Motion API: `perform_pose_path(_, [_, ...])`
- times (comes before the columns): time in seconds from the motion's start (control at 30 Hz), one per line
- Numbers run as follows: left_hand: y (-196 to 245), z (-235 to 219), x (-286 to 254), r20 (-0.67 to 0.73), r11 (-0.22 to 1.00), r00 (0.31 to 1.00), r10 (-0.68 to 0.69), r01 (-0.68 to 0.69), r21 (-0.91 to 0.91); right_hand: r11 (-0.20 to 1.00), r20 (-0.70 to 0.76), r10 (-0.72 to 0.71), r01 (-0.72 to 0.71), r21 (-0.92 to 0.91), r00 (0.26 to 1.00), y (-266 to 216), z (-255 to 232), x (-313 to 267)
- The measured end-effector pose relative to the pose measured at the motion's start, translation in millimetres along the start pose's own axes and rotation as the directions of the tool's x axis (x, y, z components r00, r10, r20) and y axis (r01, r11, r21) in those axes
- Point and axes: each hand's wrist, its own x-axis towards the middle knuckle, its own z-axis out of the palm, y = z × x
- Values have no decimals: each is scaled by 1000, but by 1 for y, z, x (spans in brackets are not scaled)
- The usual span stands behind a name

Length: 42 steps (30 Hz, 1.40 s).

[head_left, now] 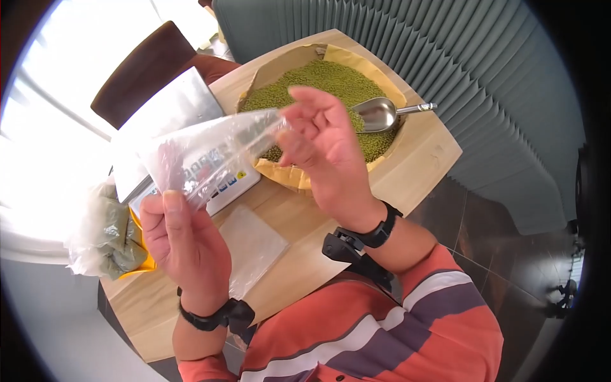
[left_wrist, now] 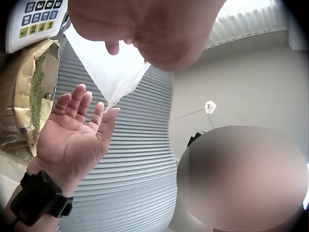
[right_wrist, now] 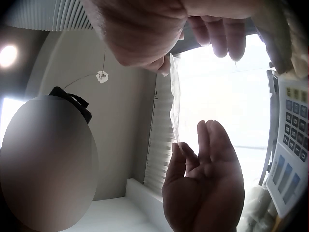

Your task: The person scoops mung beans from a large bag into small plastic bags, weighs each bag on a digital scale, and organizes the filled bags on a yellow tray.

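Daylight is flooding in at the left of the head view through a glaring white window [head_left: 57, 89], and just in front of it stands a dark brown chair with a flat back [head_left: 143, 73], beyond a pale wood-grain table [head_left: 429, 153]! Over on the right, a tall blue-grey pleated partition [head_left: 458, 76] sweeps along above dark, glossy floor tiles [head_left: 515, 280] with thin joints. Up in the wrist views, here's a round white lamp [right_wrist: 8, 56] glowing, and a small white flower-shaped ornament [left_wrist: 210, 107] against plain grey, wall or ceiling unclear.
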Motion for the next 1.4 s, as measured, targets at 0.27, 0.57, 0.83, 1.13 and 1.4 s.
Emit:
perform_pose_path(0.27, [-17, 4, -5, 36, 1000, 999, -7, 6, 23, 919, 165, 227, -267, 289, 960, -13, 3, -4])
perform_pose_path(0.57, [-26, 5, 9, 259, 664, 917, 305, -399, 632, 983, 38, 181, -181, -1, 983, -18, -15, 5])
perform_pose_path(0.83, [-23, 36, 27, 626, 137, 764, 156, -645, 752, 971, -38, 47, -55, -234, 998, -5, -22, 14])
perform_pose_path(1.13, [-10, 34, 60, 398, 225, 917, 40, -396, 890, 845, 27, -224, 208, -493, 974, -23, -38, 31])
perform_pose_path(1.4, [-26, 52, 62, 735, 0, 677, 36, -735, 678, 781, -91, -288, 179, -598, 953, -46, -55, 43])
